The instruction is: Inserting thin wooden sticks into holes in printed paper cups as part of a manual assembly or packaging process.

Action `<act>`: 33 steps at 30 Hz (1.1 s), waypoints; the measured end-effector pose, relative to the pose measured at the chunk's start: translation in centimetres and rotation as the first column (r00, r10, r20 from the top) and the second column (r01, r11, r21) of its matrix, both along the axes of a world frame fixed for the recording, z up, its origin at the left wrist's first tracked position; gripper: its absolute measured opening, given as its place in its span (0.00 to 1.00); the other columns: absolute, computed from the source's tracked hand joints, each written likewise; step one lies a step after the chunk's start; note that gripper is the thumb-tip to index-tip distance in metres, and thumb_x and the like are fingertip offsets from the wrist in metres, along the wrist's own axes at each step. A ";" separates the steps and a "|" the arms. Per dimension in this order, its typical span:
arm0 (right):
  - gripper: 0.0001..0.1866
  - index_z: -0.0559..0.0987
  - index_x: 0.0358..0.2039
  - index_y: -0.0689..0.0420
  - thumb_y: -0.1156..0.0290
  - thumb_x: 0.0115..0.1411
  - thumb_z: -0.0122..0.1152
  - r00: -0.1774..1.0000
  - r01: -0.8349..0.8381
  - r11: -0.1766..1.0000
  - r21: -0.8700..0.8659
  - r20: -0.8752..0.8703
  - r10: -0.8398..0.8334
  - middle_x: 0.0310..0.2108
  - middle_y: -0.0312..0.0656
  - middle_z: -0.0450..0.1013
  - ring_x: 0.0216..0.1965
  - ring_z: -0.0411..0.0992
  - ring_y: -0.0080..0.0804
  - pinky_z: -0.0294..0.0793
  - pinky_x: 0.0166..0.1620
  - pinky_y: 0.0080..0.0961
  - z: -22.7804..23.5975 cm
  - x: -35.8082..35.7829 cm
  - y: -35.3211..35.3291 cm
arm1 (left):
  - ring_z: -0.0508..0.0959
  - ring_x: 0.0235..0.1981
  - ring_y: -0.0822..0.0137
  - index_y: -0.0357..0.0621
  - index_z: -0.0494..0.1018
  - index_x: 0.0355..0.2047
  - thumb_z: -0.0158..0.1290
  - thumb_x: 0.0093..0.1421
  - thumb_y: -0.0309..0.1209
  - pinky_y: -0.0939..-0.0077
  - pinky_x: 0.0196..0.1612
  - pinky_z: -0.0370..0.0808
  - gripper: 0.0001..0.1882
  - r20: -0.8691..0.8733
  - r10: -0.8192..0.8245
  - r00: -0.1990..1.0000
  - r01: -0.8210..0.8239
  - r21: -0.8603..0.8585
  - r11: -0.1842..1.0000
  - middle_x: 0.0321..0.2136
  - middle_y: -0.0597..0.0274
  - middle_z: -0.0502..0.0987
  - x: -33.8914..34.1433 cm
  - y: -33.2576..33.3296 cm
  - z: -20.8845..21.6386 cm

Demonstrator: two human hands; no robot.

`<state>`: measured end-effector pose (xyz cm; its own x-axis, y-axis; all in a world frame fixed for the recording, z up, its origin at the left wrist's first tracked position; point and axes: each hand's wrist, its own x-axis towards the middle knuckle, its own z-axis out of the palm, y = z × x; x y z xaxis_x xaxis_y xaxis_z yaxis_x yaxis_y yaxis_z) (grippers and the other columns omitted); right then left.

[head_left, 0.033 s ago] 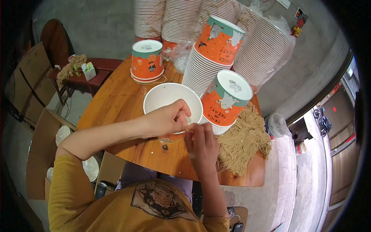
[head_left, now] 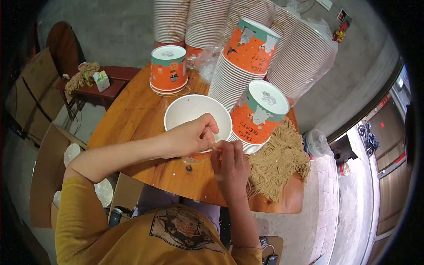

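Observation:
An open paper bucket (head_left: 187, 108), white inside with an orange outside, stands mouth up on the wooden table (head_left: 132, 128). My left hand (head_left: 194, 137) reaches across its near rim, thumb and fingers curled into a pinch. Against it, by the right part of the rim, my right hand (head_left: 230, 163) is pinched too, fingertips meeting those of the left. Whatever sits between the fingertips is too small and hidden to make out. Close to my right hand lies a thick bundle of tan cords (head_left: 280, 163), spread over the table's right side.
Right of the bucket stand upside-down stacks of orange and green buckets (head_left: 258, 117), one taller stack (head_left: 225, 81) behind. Another short stack (head_left: 168, 70) is at the back left. Tall white stacks (head_left: 207, 22) line the wall. A cardboard box (head_left: 46, 172) with round white pieces sits left.

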<state>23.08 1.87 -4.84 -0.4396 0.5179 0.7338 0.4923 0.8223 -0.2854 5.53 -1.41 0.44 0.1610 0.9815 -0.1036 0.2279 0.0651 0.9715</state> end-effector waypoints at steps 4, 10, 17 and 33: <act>0.07 0.72 0.36 0.57 0.76 0.58 0.60 0.997 0.017 0.991 -0.133 -0.073 -0.027 0.29 0.40 0.66 0.25 0.71 0.31 0.71 0.26 0.30 -0.9 -0.4 -0.2 | 0.69 0.34 0.77 0.42 0.59 0.43 0.48 0.66 0.26 0.81 0.38 0.71 0.10 -0.130 -0.035 0.991 0.059 0.182 0.982 0.32 0.67 0.69 0.0 0.2 -1.3; 0.06 0.74 0.36 0.59 0.71 0.64 0.58 0.893 -0.410 0.576 -0.707 -0.441 0.095 0.31 0.37 0.70 0.25 0.68 0.20 0.70 0.31 0.22 0.0 0.7 0.9 | 0.67 0.34 0.79 0.42 0.59 0.42 0.48 0.65 0.24 0.83 0.38 0.69 0.09 -0.139 -0.023 0.990 0.049 0.188 0.981 0.31 0.67 0.68 0.0 0.3 -1.1; 0.06 0.75 0.36 0.60 0.70 0.64 0.57 0.876 -0.421 0.543 -0.726 -0.481 0.036 0.28 0.31 0.70 0.25 0.64 0.15 0.66 0.29 0.17 -1.2 0.7 0.8 | 0.67 0.33 0.79 0.41 0.59 0.41 0.50 0.64 0.23 0.83 0.36 0.68 0.10 -0.103 -0.036 0.994 0.051 0.150 0.987 0.30 0.68 0.67 0.0 0.3 -1.0; 0.07 0.76 0.35 0.56 0.67 0.66 0.55 0.802 -0.547 0.275 -0.791 -0.589 -0.099 0.21 0.22 0.64 0.19 0.55 0.08 0.52 0.22 0.11 0.8 0.7 -0.1 | 0.70 0.32 0.75 0.39 0.62 0.40 0.52 0.61 0.25 0.79 0.37 0.71 0.11 -0.096 -0.024 0.995 0.041 0.175 0.984 0.30 0.66 0.69 0.1 0.5 -1.0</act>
<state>23.79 1.80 -4.00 -0.4594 0.8878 -0.0281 -0.1233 -0.0952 -0.9878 5.64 -0.91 -0.58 0.1908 0.9801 0.0546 0.3175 -0.1142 0.9413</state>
